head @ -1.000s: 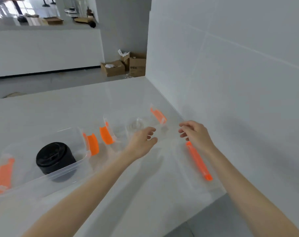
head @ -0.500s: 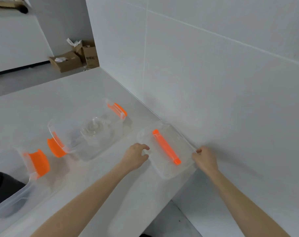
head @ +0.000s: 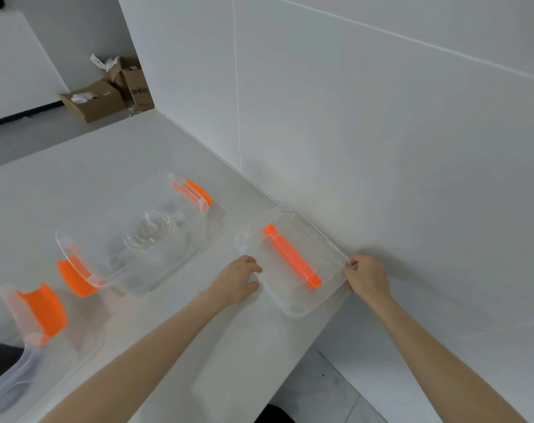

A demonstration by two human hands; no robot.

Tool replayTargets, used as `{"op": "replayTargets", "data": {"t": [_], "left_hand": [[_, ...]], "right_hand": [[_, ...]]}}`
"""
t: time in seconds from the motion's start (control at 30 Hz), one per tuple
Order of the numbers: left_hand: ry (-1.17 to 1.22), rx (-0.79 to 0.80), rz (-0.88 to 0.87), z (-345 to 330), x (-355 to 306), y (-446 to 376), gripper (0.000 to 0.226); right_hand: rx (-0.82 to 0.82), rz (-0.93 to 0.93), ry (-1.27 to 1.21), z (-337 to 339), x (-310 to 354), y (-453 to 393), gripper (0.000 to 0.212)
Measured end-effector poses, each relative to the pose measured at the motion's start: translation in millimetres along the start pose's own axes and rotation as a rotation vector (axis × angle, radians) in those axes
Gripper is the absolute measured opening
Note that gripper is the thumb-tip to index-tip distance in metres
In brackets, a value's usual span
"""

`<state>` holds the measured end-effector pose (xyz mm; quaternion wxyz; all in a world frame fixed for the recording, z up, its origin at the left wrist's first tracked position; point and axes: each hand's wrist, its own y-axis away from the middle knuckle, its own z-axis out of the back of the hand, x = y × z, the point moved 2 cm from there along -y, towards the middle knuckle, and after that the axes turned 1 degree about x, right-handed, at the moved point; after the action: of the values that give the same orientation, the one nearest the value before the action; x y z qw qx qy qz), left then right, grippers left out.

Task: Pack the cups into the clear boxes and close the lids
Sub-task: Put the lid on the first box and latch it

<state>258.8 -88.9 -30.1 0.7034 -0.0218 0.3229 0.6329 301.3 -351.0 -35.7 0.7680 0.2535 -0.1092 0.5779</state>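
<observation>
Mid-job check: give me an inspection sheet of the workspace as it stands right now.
Surface: white counter, set against a white wall.
Job's things: open clear box holds a glass cup; clear lid with orange handle lies flat beside it; second box at left edge, contents dark, unclear.
Clutter: nothing seen.
Grippers: left hand and right hand grip the lid's opposite edges.
Cables: nothing seen.
Surroundings: cardboard boxes on the floor.

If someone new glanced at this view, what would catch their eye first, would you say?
Probably the clear lid with its orange handle, held at both ends by the left hand and right hand near the wall. Left of it, an open clear box holds a glass cup.
</observation>
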Motion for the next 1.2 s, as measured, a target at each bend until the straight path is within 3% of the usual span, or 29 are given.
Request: {"op": "replayTargets", "data": {"t": [0.23, 0.47, 0.57, 0.7, 0.77, 0.9, 1.0, 1.07, 1.13, 1.2], "left_hand": [[0.095, -0.078, -0.043, 17.4, -5.0, 5.0, 0.036], [0.340, -0.427, -0.065, 71.0, -11.7, 39.9, 0.029], [0.483, -0.608, -0.017, 98.1, -4.6, 63.6, 0.028], [0.753, -0.791, 0.109, 127.2, 31.0, 112.8, 0.020], [0.917, -0.877, 0.168, 136.3, 54.6, 142.9, 0.019], [1.116, -1.015, 0.258, 143.3, 99.3, 209.3, 0.025], [1.358, -1.142, 0.376, 145.0, 132.3, 268.1, 0.044], [1.613, -1.241, 0.333, 143.0, 152.8, 309.2, 0.059], [1.730, -1.321, 0.267, 138.0, 166.8, 343.5, 0.053], [1.717, -1.402, 0.289, 129.6, 179.4, 369.4, 0.032]], "right_hand": [[-0.091, 0.104, -0.250, 21.5, 16.8, -9.7, 0.021], [-0.076, 0.267, -0.625, 44.3, 55.2, -7.2, 0.017], [0.011, 0.357, -0.827, 55.1, 92.3, -0.6, 0.014], [0.294, 0.518, -1.005, 61.2, 166.4, 21.4, 0.010], [0.459, 0.607, -1.007, 57.2, 206.5, 36.7, 0.010], [0.799, 0.764, -0.978, 36.0, 281.7, 82.9, 0.029], [0.862, 0.955, -0.849, 13.9, 324.7, 128.5, 0.032], [0.894, 1.092, -0.747, -3.7, 343.9, 161.4, 0.034], [0.977, 1.177, -0.639, -23.3, 353.0, 189.7, 0.039], [0.984, 1.278, -0.495, -45.0, 358.1, 212.2, 0.044]]}}
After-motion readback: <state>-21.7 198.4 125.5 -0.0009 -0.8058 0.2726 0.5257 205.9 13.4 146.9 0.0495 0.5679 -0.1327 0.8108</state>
